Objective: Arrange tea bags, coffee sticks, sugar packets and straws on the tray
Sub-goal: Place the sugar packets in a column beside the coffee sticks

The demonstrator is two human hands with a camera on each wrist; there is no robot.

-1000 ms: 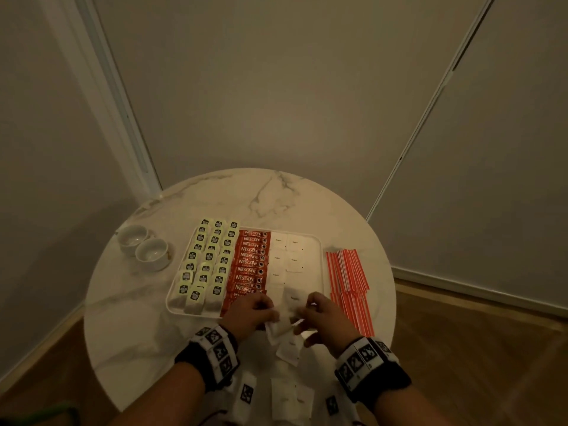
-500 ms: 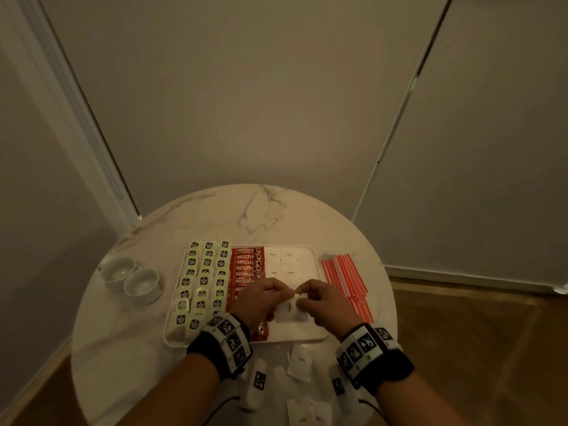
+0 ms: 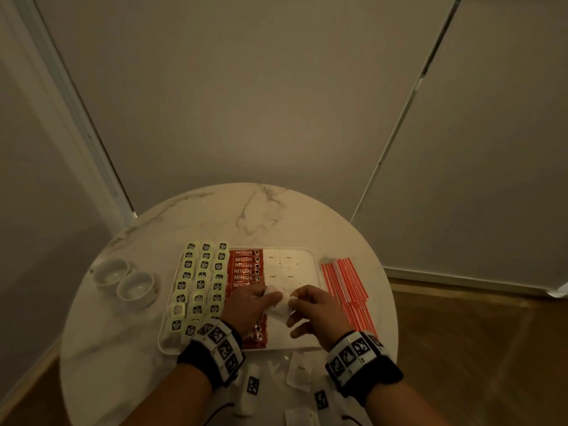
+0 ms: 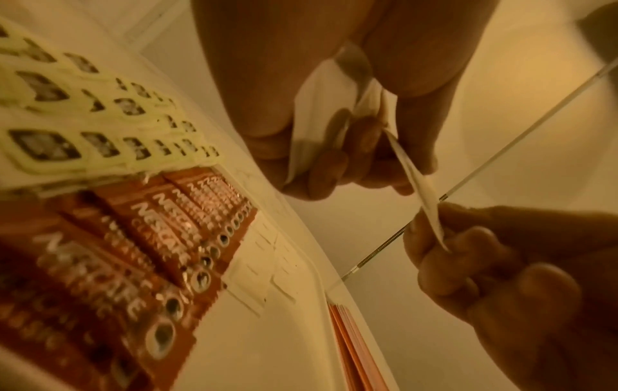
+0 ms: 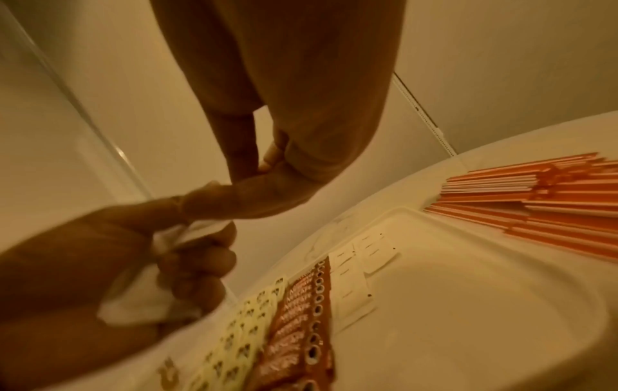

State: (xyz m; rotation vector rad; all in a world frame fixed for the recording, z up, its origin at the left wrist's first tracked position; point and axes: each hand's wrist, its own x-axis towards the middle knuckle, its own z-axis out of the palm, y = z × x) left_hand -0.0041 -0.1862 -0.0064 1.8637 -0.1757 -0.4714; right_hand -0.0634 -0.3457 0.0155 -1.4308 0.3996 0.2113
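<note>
step: filling sugar column. left hand (image 3: pixel 249 305) grips small wad of sugar packets (image 3: pixel 278 305) above tray (image 3: pixel 313 341); right hand (image 3: pixel 313 305) pinches one packet from it. next, likely: peel free, lay flat below placed packets.

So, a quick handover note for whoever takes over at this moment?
Left hand and right hand both pinch white sugar packets above the tray.
Done: tea bags, coffee sticks and some sugar packets laid in rows on the tray.
Left: place the held packets and the loose packets near the table edge; move the straws, on the table right of the tray.
</note>
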